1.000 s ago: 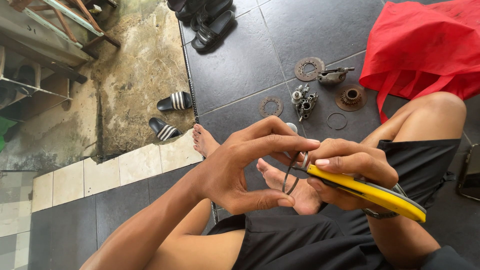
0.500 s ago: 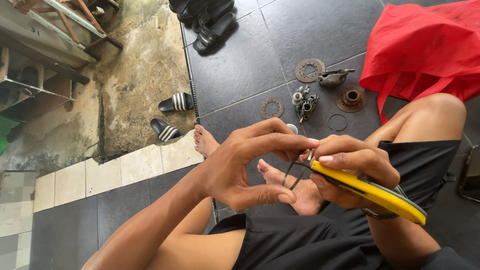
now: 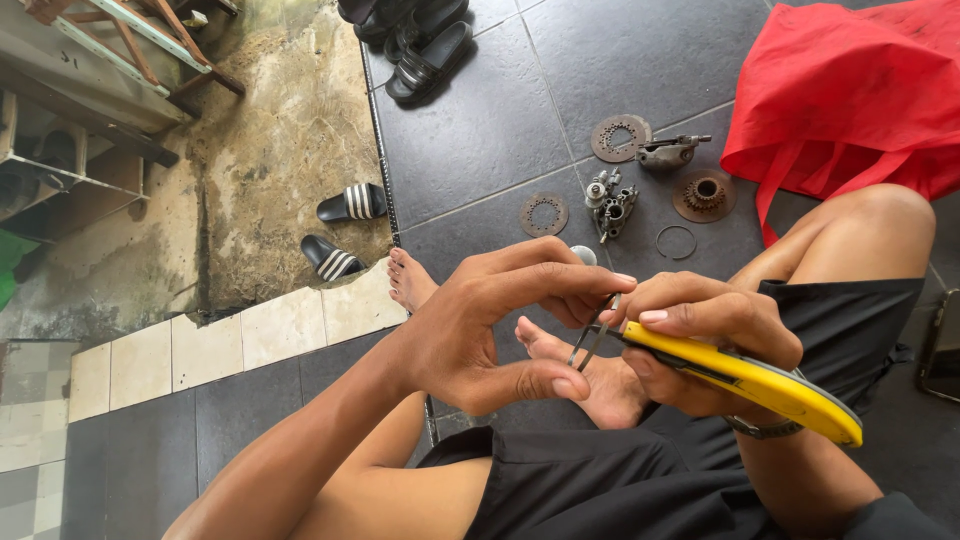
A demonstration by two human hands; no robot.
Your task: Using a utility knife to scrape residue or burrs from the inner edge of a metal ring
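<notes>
Fingers of left hand (image 3: 480, 330) pinching thin metal ring (image 3: 592, 335), right hand (image 3: 705, 330) gripping yellow-handled pliers (image 3: 745, 380)

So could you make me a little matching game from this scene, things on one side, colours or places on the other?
Things:
1. pliers
2. cloth bag
3. striped sandals
4. wire ring

Descriptions:
A. red, top right on the tiles
B. lying loose on the dark tile beside the metal parts
C. yellow-handled, in the right hand
D. black and white, on the bare concrete

Pairs: 1-C, 2-A, 3-D, 4-B

Yellow-handled pliers (image 3: 745, 382), red cloth (image 3: 850, 90)
</notes>
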